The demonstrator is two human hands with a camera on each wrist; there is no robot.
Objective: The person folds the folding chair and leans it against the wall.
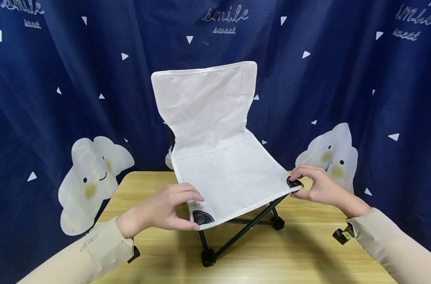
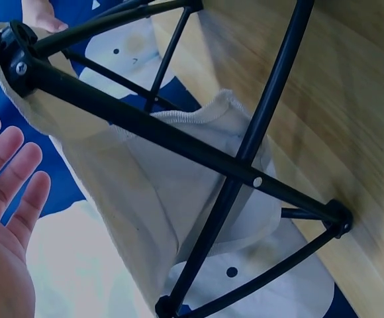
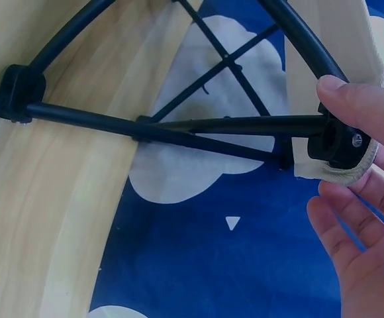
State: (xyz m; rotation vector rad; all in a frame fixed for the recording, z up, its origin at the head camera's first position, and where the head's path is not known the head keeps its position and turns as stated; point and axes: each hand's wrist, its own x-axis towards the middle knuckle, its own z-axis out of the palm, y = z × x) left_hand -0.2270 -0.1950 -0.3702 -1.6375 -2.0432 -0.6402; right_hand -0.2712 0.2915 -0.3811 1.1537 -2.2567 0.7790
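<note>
A small folding chair (image 1: pixel 215 169) with a white fabric seat and back stands unfolded on black crossed legs. My right hand (image 1: pixel 319 187) pinches its right front corner, fingers above and thumb below. In the right wrist view, the thumb (image 3: pixel 351 99) lies against the black frame by the corner joint (image 3: pixel 341 142). At the left front corner, my left hand (image 1: pixel 170 207) is spread around the black corner patch (image 1: pixel 202 217). The left wrist view shows that hand's fingers (image 2: pixel 13 169) loosely extended, apart from the fabric edge; its thumb is out of that view.
Beneath the chair is a light wooden table (image 1: pixel 158 252). A dark blue curtain (image 1: pixel 105 47) with white clouds and triangles hangs behind it. Black feet (image 1: pixel 208 257) end the chair's legs on the tabletop. Each forearm carries a small black wrist device (image 1: pixel 340 236).
</note>
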